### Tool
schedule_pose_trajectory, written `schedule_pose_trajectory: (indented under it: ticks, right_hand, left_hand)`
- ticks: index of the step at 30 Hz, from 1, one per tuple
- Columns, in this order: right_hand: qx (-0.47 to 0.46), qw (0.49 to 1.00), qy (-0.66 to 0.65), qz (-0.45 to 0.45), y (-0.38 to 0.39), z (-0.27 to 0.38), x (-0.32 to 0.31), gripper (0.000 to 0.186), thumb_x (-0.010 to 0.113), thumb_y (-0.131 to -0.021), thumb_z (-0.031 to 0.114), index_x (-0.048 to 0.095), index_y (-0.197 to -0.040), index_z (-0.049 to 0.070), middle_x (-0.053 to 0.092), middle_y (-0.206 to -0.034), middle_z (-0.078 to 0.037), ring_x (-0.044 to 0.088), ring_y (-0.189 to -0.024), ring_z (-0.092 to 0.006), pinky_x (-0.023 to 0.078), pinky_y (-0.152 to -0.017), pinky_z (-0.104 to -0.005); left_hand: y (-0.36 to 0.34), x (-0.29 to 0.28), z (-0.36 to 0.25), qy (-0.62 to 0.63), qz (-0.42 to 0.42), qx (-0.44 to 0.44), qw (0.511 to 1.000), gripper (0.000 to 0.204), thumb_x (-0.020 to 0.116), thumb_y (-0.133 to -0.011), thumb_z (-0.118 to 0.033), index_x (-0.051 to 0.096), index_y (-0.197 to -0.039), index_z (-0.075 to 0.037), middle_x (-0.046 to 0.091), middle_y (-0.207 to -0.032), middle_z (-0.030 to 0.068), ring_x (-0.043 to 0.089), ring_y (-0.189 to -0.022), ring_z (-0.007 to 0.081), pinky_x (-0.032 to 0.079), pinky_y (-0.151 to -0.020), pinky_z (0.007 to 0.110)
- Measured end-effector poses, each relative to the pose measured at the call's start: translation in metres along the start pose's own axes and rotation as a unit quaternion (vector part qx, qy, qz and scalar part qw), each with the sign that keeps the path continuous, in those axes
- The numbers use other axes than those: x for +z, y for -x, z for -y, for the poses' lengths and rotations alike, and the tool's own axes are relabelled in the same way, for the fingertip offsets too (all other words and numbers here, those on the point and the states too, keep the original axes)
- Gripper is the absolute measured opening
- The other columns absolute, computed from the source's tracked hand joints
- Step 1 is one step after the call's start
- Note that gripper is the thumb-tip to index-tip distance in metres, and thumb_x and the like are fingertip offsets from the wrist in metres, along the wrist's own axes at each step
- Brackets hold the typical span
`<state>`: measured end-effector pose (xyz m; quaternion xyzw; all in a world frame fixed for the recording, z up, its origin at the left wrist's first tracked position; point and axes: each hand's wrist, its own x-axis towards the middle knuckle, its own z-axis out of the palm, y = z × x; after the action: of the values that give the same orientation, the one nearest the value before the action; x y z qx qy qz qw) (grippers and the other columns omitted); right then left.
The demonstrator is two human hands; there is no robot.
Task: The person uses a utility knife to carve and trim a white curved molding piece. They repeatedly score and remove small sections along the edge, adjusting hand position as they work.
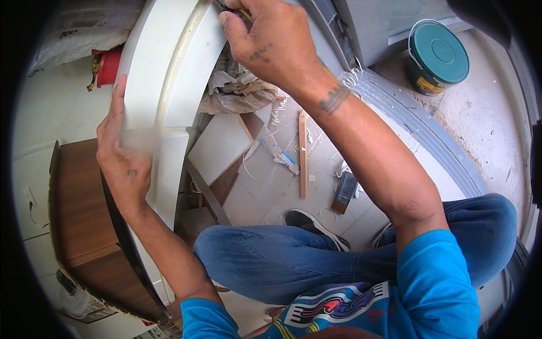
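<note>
A long white panel point(149, 68) with a pale yellowish strip running along its length rises on the left. My left hand point(127, 152) rests against its left side, index finger stretched straight along the edge; a blurred patch covers part of the other fingers. At the top, my right hand point(271, 39) is closed round a hand tool point(246, 14) with a black and yellow handle. The tool's working end lies at the panel's far end near the picture's upper rim, and its exact kind cannot be made out.
Brown wood-grain boards point(84, 198) stand left. Crumpled brown paper point(240, 90), a white board point(220, 147), a thin wooden strip point(303, 152) and a dark block point(344, 192) lie on the floor. Beyond a grey metal track point(418, 124) stands a green-lidded bucket point(439, 53). A red container point(109, 66) sits behind the panel.
</note>
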<state>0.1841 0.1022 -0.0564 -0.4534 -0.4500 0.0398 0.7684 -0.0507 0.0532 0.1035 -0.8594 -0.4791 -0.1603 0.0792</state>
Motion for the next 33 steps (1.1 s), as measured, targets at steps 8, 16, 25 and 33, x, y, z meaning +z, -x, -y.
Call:
schedule_pose_trajectory:
  ticks: [8, 16, 25, 33]
  right_hand:
    - [0.001, 1.0, 0.004, 0.017, -0.005, 0.012, -0.006, 0.01, 0.072, -0.097, 0.007, 0.07, -0.102, -0.002, 0.072, -0.084, -0.027, 0.073, -0.077, -0.0434, 0.058, -0.072, -0.0485]
    - [-0.009, 1.0, -0.014, -0.002, -0.005, 0.009, -0.003, 0.009, 0.072, -0.095, 0.006, 0.069, -0.097, -0.001, 0.07, -0.082, -0.028, 0.071, -0.077, -0.0481, 0.058, -0.073, -0.0534]
    - [0.024, 0.997, -0.01, 0.075, -0.004, 0.006, -0.011, 0.012, 0.073, -0.091, 0.013, 0.075, -0.089, 0.001, 0.073, -0.08, -0.023, 0.074, -0.077, -0.0405, 0.06, -0.074, -0.0506]
    - [-0.037, 0.999, -0.022, 0.006, 0.0, -0.002, -0.005, 0.011, 0.074, -0.091, 0.013, 0.075, -0.092, 0.003, 0.073, -0.079, -0.021, 0.073, -0.076, -0.0417, 0.059, -0.074, -0.0534]
  left_hand:
    - [0.0, 0.0, 0.001, -0.009, -0.003, 0.006, 1.0, 0.087, 0.068, -0.08, 0.0, 0.054, -0.165, -0.011, 0.062, -0.159, 0.0098, 0.052, -0.133, 0.0252, 0.044, -0.119, 0.041]
    - [-0.001, 0.0, 0.001, -0.009, -0.005, 0.01, 1.0, 0.086, 0.068, -0.08, -0.001, 0.054, -0.164, -0.011, 0.062, -0.159, 0.0092, 0.052, -0.134, 0.0256, 0.044, -0.12, 0.042]
    - [-0.001, -0.002, 0.003, 0.007, 0.0, 0.013, 1.0, 0.086, 0.068, -0.08, -0.002, 0.054, -0.165, -0.013, 0.064, -0.156, 0.0095, 0.052, -0.133, 0.0251, 0.041, -0.12, 0.041]
    - [-0.001, -0.003, -0.001, 0.006, 0.004, 0.002, 1.0, 0.087, 0.067, -0.08, 0.001, 0.053, -0.165, -0.012, 0.063, -0.158, 0.0094, 0.052, -0.132, 0.0245, 0.041, -0.121, 0.04]
